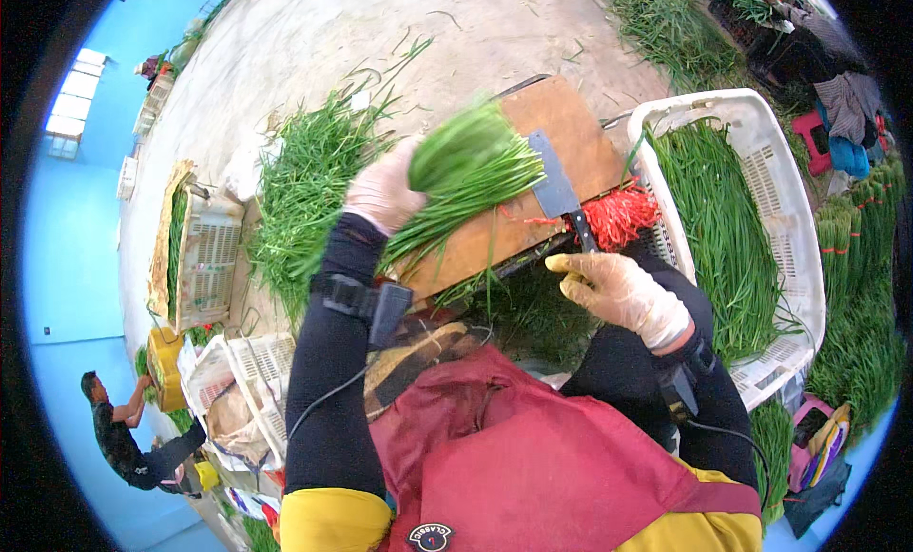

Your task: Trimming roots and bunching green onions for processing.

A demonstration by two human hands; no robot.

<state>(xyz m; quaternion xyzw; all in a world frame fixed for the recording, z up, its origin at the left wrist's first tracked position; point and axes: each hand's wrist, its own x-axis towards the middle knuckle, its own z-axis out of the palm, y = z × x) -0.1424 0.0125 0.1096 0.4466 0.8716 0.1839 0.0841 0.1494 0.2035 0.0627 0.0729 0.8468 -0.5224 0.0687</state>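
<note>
My left hand [382, 193], in a thin glove, grips a thick bunch of green chives [466, 176] and holds it over a wooden cutting board [561, 124]. A cleaver [556, 186] lies flat on the board, its black handle pointing toward me. My right hand [618, 290], also gloved, hovers just below the cleaver's handle with fingers loosely curled, holding nothing. A heap of red ties [623, 214] lies at the board's right edge.
A white plastic crate [789, 219] of chives stands to the right. Loose chives [304, 191] are piled on the floor at left, with more crates [204, 257] beyond. Tied bundles [856, 238] are stacked at far right. A person [124, 438] stands at lower left.
</note>
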